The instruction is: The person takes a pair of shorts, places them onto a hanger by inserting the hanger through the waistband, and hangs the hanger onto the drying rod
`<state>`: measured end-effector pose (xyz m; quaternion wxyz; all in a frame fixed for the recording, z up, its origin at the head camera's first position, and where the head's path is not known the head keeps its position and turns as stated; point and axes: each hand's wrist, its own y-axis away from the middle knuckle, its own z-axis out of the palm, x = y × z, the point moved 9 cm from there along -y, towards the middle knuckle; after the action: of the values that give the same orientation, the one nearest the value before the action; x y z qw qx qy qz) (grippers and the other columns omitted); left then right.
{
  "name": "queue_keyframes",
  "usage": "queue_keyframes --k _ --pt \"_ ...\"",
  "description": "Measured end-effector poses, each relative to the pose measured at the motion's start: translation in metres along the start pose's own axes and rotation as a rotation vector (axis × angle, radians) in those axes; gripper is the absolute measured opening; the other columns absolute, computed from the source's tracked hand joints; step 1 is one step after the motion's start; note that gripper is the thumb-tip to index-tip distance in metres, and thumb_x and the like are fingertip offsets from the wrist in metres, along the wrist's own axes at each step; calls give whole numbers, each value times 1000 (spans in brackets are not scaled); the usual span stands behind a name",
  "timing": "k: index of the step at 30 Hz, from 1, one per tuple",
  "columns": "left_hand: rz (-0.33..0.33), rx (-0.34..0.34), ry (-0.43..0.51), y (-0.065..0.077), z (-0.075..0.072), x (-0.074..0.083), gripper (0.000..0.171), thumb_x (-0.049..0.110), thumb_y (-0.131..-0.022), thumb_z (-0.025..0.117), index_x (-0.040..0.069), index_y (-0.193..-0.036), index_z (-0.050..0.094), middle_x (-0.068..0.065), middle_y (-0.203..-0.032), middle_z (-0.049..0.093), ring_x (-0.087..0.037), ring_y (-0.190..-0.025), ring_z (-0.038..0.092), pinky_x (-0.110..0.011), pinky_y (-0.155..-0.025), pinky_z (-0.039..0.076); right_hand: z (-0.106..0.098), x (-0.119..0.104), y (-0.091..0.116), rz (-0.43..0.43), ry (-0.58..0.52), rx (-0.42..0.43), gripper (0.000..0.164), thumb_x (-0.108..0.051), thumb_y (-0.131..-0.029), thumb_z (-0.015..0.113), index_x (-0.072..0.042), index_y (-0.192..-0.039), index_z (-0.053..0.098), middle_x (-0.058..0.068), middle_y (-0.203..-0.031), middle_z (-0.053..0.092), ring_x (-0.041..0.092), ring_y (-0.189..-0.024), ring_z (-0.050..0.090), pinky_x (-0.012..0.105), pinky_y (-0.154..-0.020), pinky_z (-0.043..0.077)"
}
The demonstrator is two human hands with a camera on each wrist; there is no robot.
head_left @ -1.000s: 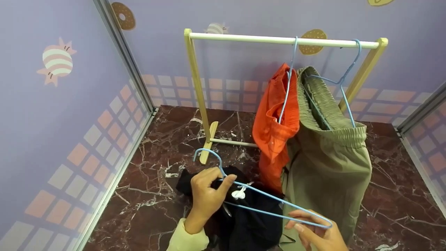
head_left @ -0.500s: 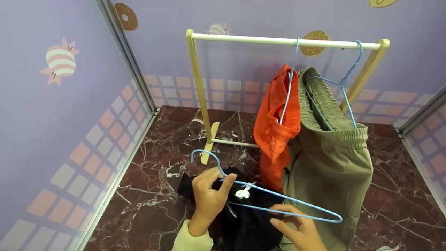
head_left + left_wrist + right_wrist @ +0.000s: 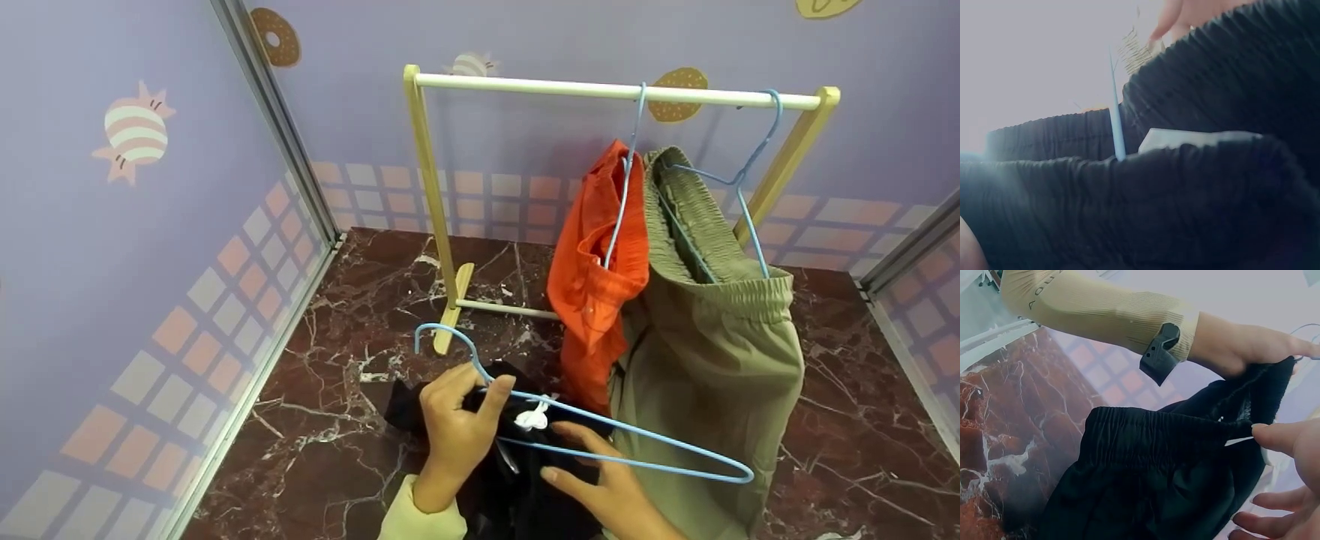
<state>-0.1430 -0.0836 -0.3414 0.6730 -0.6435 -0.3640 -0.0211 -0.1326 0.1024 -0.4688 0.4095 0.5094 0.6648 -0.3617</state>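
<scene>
My left hand grips a light blue wire hanger at its neck, together with the edge of black pants. Their gathered elastic waistband gapes around the lower wire in the left wrist view. The hanger's hook points up and left, and its far end sticks out to the right past the black cloth. My right hand is under the hanger's lower wire with thumb and fingers spread apart. In the right wrist view its thumb is right at the waistband's edge. A white tag shows on the black cloth.
Behind stands a small wooden clothes rack. On its right half hang orange pants and olive pants, each on a blue hanger. Patterned wall panels enclose the dark red marbled floor.
My right hand has left the hanger's far end and moved left along it to the black waistband. The left hand keeps its grip, and the hanger's end has swung slightly right.
</scene>
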Motion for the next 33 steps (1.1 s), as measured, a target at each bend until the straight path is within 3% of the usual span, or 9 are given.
queue_keyframes --k 10,17,26,33 --pt "7 -2 8 0 3 3 40 29 -83 66 14 -53 44 5 -52 39 -2 -51 33 -14 -50 31 13 -9 -7 -53 -52 -74 45 -30 -80 69 -24 -121 52 -6 -117 60 6 -105 55 23 -90 43" --pt "2 0 25 0 3 2 39 23 -81 69 14 -53 43 5 -51 36 -2 -51 30 -14 -50 30 19 -18 -7 -94 -82 -144 50 -24 -79 70 -26 -125 51 -5 -127 54 6 -114 50 31 -89 44" --pt "-4 -10 32 2 4 2 38 22 -81 68 14 -54 44 5 -52 37 -1 -51 31 -14 -50 30 18 -31 -10 -213 -144 -55 22 -18 -81 69 -19 -101 60 -1 -105 60 7 -97 53 20 -85 42" --pt "-11 -6 42 1 3 2 39 23 -83 67 14 -53 43 5 -51 35 -1 -50 29 -14 -48 29 17 -32 -11 -291 -154 -41 20 -6 -81 66 -14 -99 61 2 -100 61 7 -92 55 20 -81 44"
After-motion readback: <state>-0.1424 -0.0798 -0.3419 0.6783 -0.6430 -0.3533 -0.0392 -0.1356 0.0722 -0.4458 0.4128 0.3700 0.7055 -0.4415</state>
